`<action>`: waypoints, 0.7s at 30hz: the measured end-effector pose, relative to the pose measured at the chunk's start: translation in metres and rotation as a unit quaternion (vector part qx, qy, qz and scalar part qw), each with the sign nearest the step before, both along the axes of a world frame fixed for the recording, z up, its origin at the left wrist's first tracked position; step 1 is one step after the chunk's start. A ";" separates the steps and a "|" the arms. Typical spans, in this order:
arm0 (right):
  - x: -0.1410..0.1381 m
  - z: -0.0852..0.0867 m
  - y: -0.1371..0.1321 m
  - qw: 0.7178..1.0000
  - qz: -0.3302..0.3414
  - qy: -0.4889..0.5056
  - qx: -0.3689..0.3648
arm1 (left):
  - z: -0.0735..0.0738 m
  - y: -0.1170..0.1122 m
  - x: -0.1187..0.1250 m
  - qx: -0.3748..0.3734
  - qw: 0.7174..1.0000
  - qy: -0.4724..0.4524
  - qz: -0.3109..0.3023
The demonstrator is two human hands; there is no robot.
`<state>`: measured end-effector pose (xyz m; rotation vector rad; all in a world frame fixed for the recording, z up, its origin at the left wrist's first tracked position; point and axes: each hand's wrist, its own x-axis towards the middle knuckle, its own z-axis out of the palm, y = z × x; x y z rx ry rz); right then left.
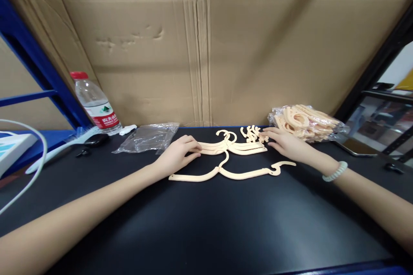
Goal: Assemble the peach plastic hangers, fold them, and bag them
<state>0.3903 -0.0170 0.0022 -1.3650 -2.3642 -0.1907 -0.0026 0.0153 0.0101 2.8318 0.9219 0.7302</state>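
My left hand (180, 150) is at the left end of a stack of cream plastic clothes hangers (247, 149), fingers over the top and thumb below, closed around the ends. At the stack's right end, my right hand (288, 144) reaches with fingers stretched out and apart, its fingertips at a small pile of curved cream hook pieces (251, 132). Nearer to me lies a single hanger (241, 175), flat on the table, its hook pointing away. An S-shaped cream piece (276, 167) sits at that hanger's right end.
A clear bag of cream hanger parts (306, 122) lies at the back right. An empty clear plastic bag (146, 137) and a red-capped water bottle (98, 105) are at the back left. A white cable (45, 150) curves along the left side. Cardboard (145, 60) stands behind the black table (226, 227).
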 end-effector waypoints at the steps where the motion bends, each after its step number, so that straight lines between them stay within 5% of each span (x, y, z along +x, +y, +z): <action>1: -0.002 -0.001 0.001 1.000 -0.006 -0.014 0.005 | 0.000 0.000 0.002 0.000 1.000 0.001 0.001; 8: -0.013 -0.007 0.009 0.998 -0.010 -0.054 0.022 | -0.003 0.002 0.008 -0.001 1.000 -0.013 0.021; 21: -0.007 -0.011 0.013 0.996 -0.004 0.048 0.073 | -0.002 0.003 0.006 -0.049 0.996 -0.054 0.053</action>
